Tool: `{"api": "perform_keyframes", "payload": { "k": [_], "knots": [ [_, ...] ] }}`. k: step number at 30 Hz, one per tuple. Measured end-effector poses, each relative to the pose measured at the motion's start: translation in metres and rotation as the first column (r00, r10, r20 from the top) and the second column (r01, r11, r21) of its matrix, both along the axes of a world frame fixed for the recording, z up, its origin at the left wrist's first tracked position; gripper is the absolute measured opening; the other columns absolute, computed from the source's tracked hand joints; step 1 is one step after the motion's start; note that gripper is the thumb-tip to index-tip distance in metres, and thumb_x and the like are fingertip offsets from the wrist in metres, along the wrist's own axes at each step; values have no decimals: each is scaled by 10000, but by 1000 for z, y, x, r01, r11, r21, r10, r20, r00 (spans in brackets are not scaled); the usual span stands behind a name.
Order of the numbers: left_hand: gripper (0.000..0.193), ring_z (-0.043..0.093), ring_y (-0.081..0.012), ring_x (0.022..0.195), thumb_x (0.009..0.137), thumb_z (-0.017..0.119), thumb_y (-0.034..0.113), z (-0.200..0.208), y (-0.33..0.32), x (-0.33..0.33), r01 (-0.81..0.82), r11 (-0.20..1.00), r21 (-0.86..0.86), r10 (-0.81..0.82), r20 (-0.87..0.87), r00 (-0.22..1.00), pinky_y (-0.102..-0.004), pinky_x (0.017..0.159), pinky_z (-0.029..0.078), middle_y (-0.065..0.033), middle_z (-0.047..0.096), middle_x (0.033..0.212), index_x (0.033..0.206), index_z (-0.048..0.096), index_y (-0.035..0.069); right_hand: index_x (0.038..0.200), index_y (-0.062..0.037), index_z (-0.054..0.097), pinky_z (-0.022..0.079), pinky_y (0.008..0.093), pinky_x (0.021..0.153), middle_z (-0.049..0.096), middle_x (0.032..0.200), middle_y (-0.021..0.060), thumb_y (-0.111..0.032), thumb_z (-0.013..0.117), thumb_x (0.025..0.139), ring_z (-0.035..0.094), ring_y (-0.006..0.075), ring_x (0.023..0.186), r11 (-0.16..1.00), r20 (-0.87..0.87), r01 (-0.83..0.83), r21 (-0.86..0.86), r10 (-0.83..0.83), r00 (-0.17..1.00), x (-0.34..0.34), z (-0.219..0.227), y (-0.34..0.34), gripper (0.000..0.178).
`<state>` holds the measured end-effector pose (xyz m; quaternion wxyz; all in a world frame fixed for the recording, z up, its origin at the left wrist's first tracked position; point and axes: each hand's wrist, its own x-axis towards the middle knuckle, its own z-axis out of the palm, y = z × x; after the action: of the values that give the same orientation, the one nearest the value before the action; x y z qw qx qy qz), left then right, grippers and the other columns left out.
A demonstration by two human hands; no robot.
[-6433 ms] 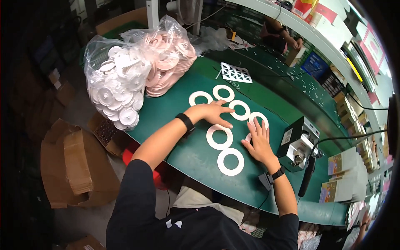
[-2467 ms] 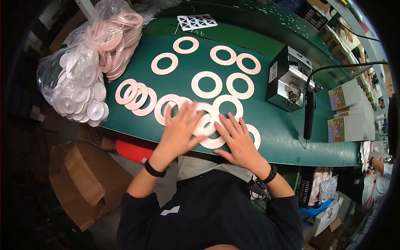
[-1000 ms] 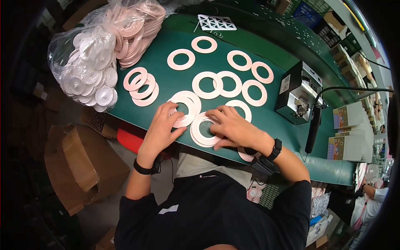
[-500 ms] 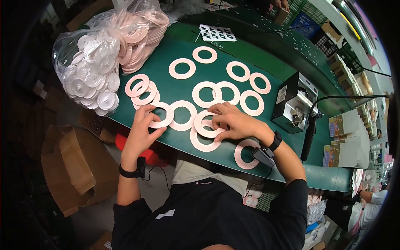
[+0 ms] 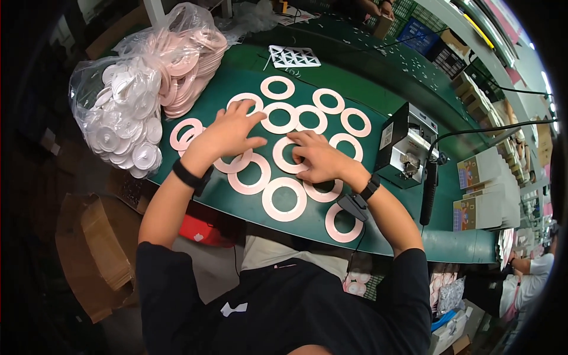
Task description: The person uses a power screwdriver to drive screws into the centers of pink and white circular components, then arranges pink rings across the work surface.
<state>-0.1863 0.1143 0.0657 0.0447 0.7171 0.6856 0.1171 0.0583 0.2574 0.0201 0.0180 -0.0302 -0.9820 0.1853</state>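
Note:
Several flat, pale pink rings lie scattered over the green table, some overlapping. My left hand (image 5: pixel 228 135) is open, palm down, its fingers spread at the near edge of a pink ring (image 5: pixel 247 96) and above others partly hidden by the hand and wrist. My right hand (image 5: pixel 322 158) is closed on the right side of another pink ring (image 5: pixel 277 156), fingers on its upper rim and thumb lower down. Below that hand is a partly covered ring (image 5: pixel 323 196). A whole ring (image 5: pixel 267 201) lies towards the table's near edge, with another ring (image 5: pixel 332 231) by my right wrist.
A clear bag of white discs (image 5: pixel 121 124) and a bag of pink rings (image 5: pixel 192 65) stand at the left. On the right are a black and silver machine (image 5: pixel 408 148), a black-handled tool (image 5: pixel 428 195) and stacked cards (image 5: pixel 482 210). A patterned white piece (image 5: pixel 294 57) lies at the back.
My left hand has let go of a ring, opened and moved farther up the table. My right hand has shifted slightly away from me, and rings near it lie in different places.

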Motion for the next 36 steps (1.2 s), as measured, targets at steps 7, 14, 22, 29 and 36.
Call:
{"api": "perform_keyframes", "payload": {
  "k": [7,14,22,29,36],
  "knots": [
    [598,384,-422,1379,898,650,544,-44,64,9,126,976,-180,-106,117,987,-627,1069,365,-174,389,1520,1388,560,214,1206,-76,580,315,535,1116,442,1461,233,-415,804,758,389,441,1351,980,-235,184,76,-162,958,14,-15,14,605],
    [561,444,-433,1313,907,642,536,-33,72,-30,166,923,-348,-113,167,979,-554,1052,421,-186,410,1476,1303,601,141,1273,-55,555,312,552,1111,455,1435,236,-503,736,816,392,457,1346,976,-224,164,142,-130,966,22,-15,12,665],
    [404,515,-411,1165,900,677,379,-58,90,-74,-154,963,-220,158,0,987,-501,989,471,-217,476,1241,1058,594,17,1301,-49,529,300,535,1133,431,1474,237,-455,694,880,350,462,1398,947,-244,295,128,-258,935,-13,-19,27,608],
    [352,555,-416,1082,861,694,309,-71,108,-92,-232,962,142,246,-86,966,-479,949,481,-237,517,1191,1022,584,16,1409,-92,489,326,600,1110,383,1532,207,-474,635,920,350,474,1394,938,-338,307,162,-239,910,-96,-34,90,637],
    [567,582,-410,1153,804,696,349,-71,116,-111,-460,888,3,449,-216,867,-473,983,494,-245,592,1269,1219,610,-29,1468,-197,458,260,739,1081,331,1574,180,-552,555,949,295,521,1423,902,36,376,211,-392,919,-96,-27,95,636]
  ]
}}
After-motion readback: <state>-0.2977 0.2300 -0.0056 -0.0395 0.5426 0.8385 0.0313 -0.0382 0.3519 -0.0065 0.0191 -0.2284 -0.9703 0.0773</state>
